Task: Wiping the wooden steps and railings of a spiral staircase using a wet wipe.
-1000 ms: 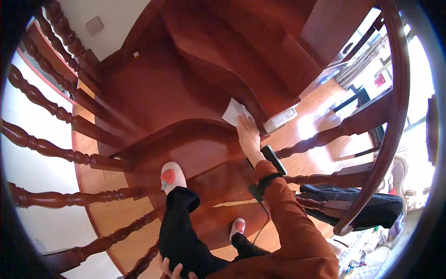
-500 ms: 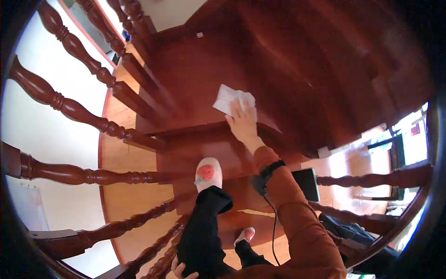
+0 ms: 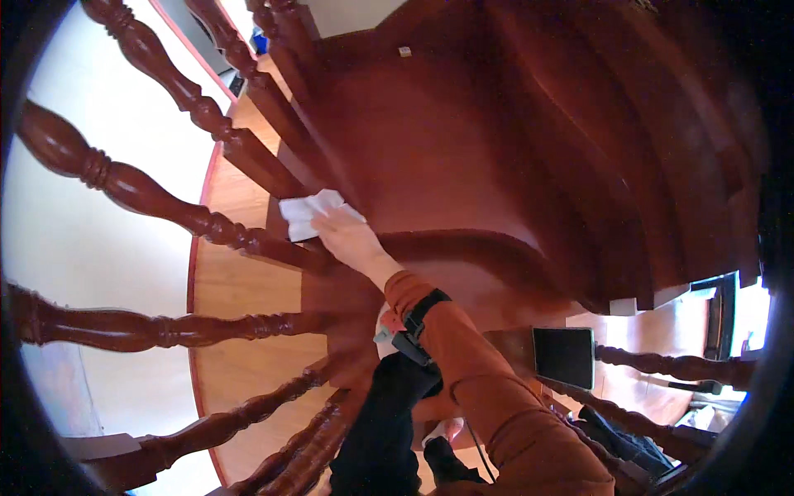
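White cloth, rumpled, [image 3: 303,212] lay at the left edge of a red-brown wooden stair tread [image 3: 430,157], between the feet of two turned balusters [image 3: 277,246]. The right hand [image 3: 351,240] rested over it (blur hid whether its fingers gripped or merely pressed), while the left hand was out of view. Judging by the layout, a flat palm with even pressure suited the broad wood best. Close to the square feet, a fingertip behind a smoothed fold seemed likelier to reach the corners, and slower strokes would have kept knuckles off the posts.
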{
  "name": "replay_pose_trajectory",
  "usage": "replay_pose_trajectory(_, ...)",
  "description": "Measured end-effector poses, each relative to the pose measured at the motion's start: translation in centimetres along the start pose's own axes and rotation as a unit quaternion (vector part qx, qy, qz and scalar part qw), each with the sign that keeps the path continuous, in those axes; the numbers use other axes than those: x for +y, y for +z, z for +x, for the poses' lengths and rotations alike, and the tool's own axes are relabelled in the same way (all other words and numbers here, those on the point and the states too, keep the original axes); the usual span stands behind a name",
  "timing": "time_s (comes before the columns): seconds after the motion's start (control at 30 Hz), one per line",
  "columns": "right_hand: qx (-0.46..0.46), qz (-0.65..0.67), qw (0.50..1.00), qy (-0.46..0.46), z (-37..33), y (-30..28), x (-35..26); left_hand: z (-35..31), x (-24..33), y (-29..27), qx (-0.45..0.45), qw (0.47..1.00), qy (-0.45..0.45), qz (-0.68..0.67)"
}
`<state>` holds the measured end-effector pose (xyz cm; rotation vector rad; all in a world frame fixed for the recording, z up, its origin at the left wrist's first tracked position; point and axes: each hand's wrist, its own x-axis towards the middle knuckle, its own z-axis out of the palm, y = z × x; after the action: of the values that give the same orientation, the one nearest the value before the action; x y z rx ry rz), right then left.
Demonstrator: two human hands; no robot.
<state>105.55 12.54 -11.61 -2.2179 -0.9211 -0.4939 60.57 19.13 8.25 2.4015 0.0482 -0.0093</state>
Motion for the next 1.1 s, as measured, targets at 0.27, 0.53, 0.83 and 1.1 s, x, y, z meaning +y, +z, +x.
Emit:
replay_pose_trajectory(0.27, -0.126, -0.096, 0.978, 0.134, -21.8, -5.5, 6.6, 0.6, -0.3, 0.4, -0.014, 1.000, -0.011, -0.002)
replay_pose_trajectory(0.53, -0.081, -0.349, 0.848, 0.390, -32.2, -12.1, 9.5, 0.4, -1.1, 0.8, -0.017, 0.999, -0.043, 0.005)
replay_pose_trajectory(0.83, -0.070, -0.142, 0.950, 0.270, -18.3, 3.1, 6.9, 1.1, -1.4, 1.6, -0.030, 0.998, -0.050, 0.005)
replay_pose_trajectory(1.1, -0.137, -0.279, 0.940, 0.144, -24.3, -7.4, 13.4, 1.0, -1.8, 2.8, -0.038, 0.999, -0.030, 0.005)
